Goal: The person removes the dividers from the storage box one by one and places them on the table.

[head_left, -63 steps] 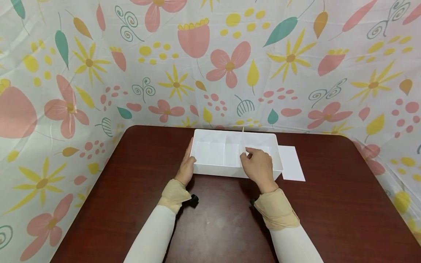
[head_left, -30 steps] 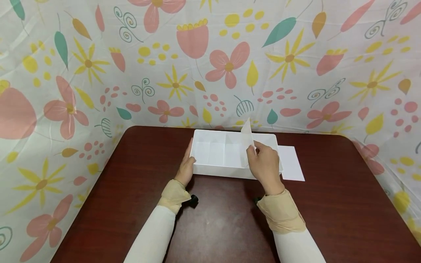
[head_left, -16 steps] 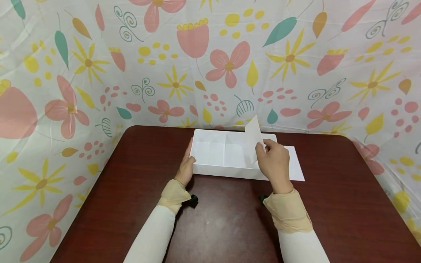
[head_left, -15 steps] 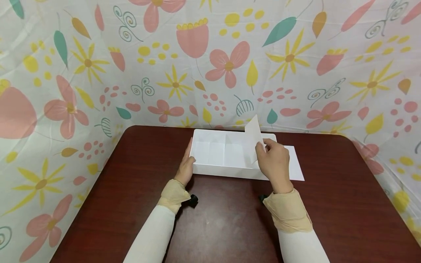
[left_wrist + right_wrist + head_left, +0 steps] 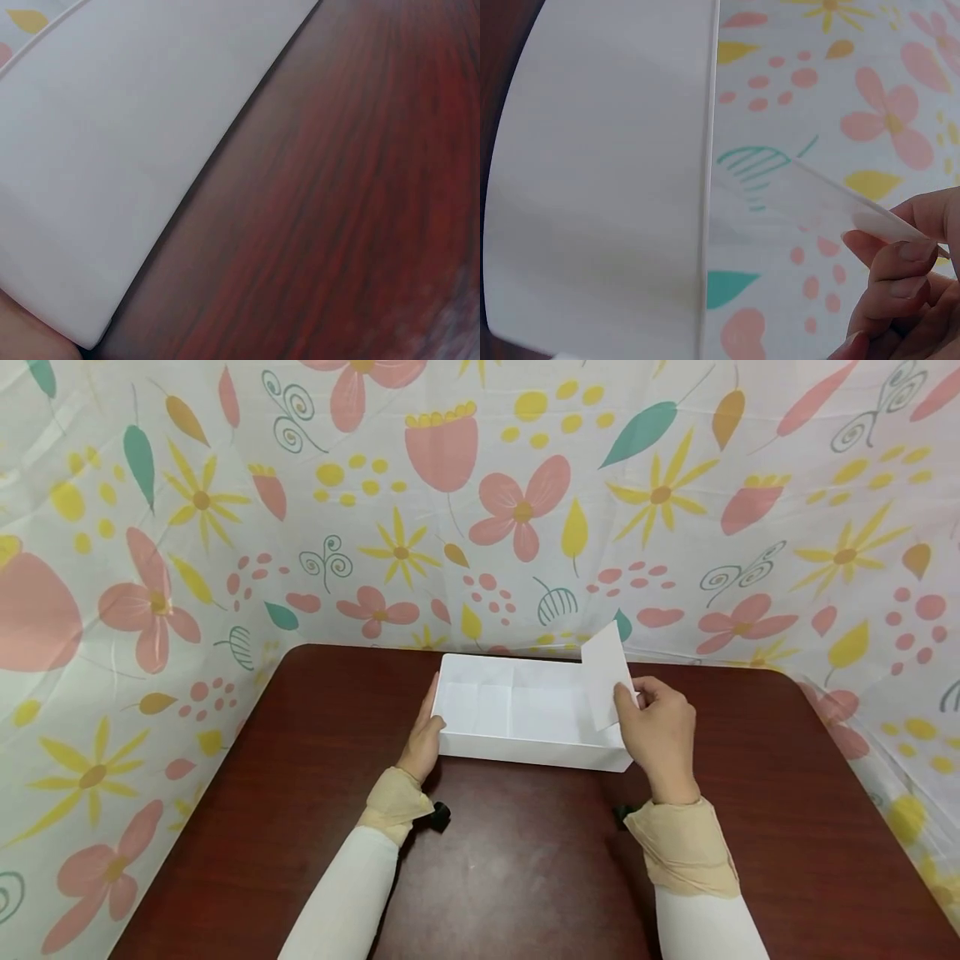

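A white storage box (image 5: 543, 755) with inner compartments stands on the table, open side up. At its left end my left hand (image 5: 422, 745) holds the box, thumb by the front corner and fingers along the outer side. The left wrist view shows the box's outer wall (image 5: 142, 142) and a bit of that hand. My right hand (image 5: 660, 731) pinches a thin white divider (image 5: 606, 675) by its edge, tilted above the box's right end. The right wrist view shows this divider (image 5: 855, 196) almost edge-on between thumb and fingers.
Thin walls (image 5: 510, 693) divide the left part of the box. The table (image 5: 480, 852) is dark red-brown and glossy. A flowered cloth (image 5: 517, 510) hangs behind it and on the left. The white sheet seen earlier at the right is hidden behind the right hand.
My right hand has moved right, drawing the divider up from the box's middle to above its right end and turning its face into view. The left hand and the box have stayed put.
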`<action>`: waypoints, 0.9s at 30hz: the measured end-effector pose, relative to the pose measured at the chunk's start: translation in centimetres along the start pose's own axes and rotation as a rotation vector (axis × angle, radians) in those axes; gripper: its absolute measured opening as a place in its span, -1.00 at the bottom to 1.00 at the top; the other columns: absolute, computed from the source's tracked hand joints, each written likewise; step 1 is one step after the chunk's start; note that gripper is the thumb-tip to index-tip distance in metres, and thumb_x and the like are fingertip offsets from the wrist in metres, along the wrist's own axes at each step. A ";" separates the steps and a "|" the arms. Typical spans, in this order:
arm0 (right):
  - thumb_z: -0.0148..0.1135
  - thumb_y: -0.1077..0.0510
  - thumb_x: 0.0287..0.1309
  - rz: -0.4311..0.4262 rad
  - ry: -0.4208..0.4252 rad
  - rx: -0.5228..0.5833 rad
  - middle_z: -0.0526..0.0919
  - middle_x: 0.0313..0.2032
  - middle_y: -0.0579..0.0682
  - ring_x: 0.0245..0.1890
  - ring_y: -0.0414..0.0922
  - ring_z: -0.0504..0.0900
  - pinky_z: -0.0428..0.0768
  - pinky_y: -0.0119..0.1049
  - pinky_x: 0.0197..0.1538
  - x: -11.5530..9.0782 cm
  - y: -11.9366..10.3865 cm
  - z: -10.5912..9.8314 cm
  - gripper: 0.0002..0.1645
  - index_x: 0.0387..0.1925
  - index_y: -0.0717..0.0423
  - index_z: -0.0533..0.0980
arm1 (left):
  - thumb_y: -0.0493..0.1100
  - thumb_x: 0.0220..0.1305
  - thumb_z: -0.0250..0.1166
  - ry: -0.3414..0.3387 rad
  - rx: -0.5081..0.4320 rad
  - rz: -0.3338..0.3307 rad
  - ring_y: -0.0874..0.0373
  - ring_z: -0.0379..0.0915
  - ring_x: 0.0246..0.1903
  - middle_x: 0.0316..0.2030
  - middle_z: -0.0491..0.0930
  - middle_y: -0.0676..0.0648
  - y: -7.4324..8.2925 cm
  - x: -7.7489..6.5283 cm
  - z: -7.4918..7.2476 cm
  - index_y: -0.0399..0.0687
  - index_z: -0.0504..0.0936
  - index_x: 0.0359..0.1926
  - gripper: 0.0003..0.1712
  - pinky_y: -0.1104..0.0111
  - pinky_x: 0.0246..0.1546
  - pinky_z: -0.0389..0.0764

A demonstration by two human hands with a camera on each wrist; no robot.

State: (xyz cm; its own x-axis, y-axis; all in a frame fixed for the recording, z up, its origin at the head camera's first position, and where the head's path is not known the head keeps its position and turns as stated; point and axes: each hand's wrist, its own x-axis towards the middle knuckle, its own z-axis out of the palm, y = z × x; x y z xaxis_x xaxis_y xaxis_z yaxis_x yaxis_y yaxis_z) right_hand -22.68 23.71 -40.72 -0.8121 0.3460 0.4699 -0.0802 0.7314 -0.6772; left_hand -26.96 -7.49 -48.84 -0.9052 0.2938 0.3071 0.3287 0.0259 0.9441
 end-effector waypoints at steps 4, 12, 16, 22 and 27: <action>0.21 0.00 0.18 0.041 0.003 -0.016 0.47 -0.66 0.04 -0.61 -0.10 0.37 0.29 -0.25 -0.57 0.2 0.9 -1.0 -0.70 -0.35 0.16 0.68 | -0.51 0.16 -0.34 -0.003 0.005 0.000 -0.03 -0.41 0.42 0.49 -0.30 -0.23 -0.1 0.0 0.0 -0.13 -0.27 0.51 -0.13 -0.14 0.36 -0.23; 0.18 -0.14 0.19 0.137 0.001 -0.013 0.50 -0.65 0.01 -0.63 -0.12 0.37 0.29 -0.25 -0.58 0.9 3.1 -2.8 -0.60 -0.37 0.11 0.66 | -0.52 0.17 -0.32 0.003 0.003 -0.006 -0.02 -0.40 0.42 0.49 -0.29 -0.23 -0.1 0.0 -0.1 -0.13 -0.26 0.51 -0.14 -0.13 0.37 -0.24; 0.17 -0.19 0.18 0.171 -0.007 -0.014 0.51 -0.67 -0.05 -0.68 -0.15 0.37 0.31 -0.28 -0.61 1.2 4.0 -3.8 -0.56 -0.37 0.10 0.65 | -0.51 0.17 -0.33 -0.003 0.000 -0.003 -0.01 -0.41 0.42 0.50 -0.30 -0.23 -0.1 0.0 -0.1 -0.12 -0.27 0.51 -0.14 -0.13 0.37 -0.25; 0.15 -0.22 0.18 0.228 -0.005 -0.026 0.52 -0.68 -0.12 -0.70 -0.14 0.39 0.32 -0.32 -0.64 1.5 5.2 -5.2 -0.53 -0.37 0.11 0.62 | -0.52 0.14 -0.34 -0.002 0.001 0.000 -0.03 -0.42 0.42 0.49 -0.31 -0.24 -0.1 0.1 -0.1 -0.16 -0.28 0.51 -0.12 -0.15 0.37 -0.25; 0.14 -0.27 0.17 0.297 -0.018 -0.049 0.50 -0.66 -0.16 -0.68 -0.17 0.39 0.34 -0.32 -0.66 1.9 6.6 -6.4 -0.48 -0.31 0.12 0.60 | -0.53 0.13 -0.33 0.000 0.007 -0.002 0.00 -0.41 0.42 0.49 -0.30 -0.23 0.1 0.2 0.0 -0.13 -0.27 0.52 -0.11 -0.12 0.37 -0.23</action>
State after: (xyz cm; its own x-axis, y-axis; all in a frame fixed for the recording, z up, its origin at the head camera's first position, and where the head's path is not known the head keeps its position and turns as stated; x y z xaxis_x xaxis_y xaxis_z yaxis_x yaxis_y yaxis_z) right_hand -21.02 32.94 -40.67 -0.8061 0.5389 0.2446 0.1904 0.6274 -0.7550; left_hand -27.09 -7.45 -48.74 -0.9059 0.2938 0.3051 0.3286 0.0330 0.9439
